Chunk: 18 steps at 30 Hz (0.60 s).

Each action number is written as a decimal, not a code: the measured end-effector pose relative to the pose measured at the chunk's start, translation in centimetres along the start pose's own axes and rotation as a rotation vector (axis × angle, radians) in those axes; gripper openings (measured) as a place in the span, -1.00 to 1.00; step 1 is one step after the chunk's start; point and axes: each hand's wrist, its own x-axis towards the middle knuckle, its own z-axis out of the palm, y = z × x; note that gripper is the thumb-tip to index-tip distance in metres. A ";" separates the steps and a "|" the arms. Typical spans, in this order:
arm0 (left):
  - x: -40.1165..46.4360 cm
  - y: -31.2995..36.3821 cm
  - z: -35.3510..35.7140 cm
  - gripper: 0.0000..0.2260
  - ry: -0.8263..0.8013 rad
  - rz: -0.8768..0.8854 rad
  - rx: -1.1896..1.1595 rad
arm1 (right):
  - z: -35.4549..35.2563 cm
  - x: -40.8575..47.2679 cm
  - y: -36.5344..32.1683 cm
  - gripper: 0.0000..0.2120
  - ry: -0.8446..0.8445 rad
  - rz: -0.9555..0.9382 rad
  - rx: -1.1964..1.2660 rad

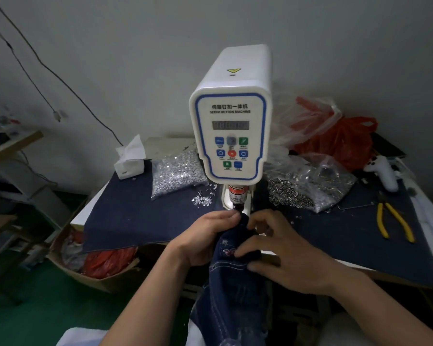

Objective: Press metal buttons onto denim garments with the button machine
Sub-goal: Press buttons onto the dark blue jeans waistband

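A white servo button machine (231,131) stands at the middle of the table, its press head (238,198) pointing down just above the cloth. A dark denim garment (231,290) with white stitching hangs from the table's front edge down toward me. My left hand (200,236) grips the garment's top edge right under the press head. My right hand (283,250) holds the garment from the right, fingers curled into the fabric. The spot under the press head is hidden by my fingers and the denim.
Bags of silver metal buttons lie left (178,173) and right (310,186) of the machine on a dark denim cover (135,218). Yellow-handled pliers (393,221) lie at the right. A tissue box (130,161), red plastic bags (340,141) and a cardboard box (90,270) surround the table.
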 end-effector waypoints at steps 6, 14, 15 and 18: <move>-0.2 -0.1 -0.6 -0.69 -0.009 -0.021 0.031 | 0.5 0.5 -0.8 -0.77 -0.056 -0.053 -0.198; -2.0 -0.7 -1.0 -0.73 0.335 0.289 0.963 | 1.1 0.8 -1.6 -0.88 0.035 0.212 0.072; -2.6 -0.9 -1.2 -0.72 0.308 0.335 1.036 | 1.0 0.8 -1.5 -0.82 0.054 0.243 0.074; -3.9 -1.9 -1.0 -0.63 -0.021 0.146 0.915 | 0.8 1.4 -1.7 -0.85 0.040 0.286 0.069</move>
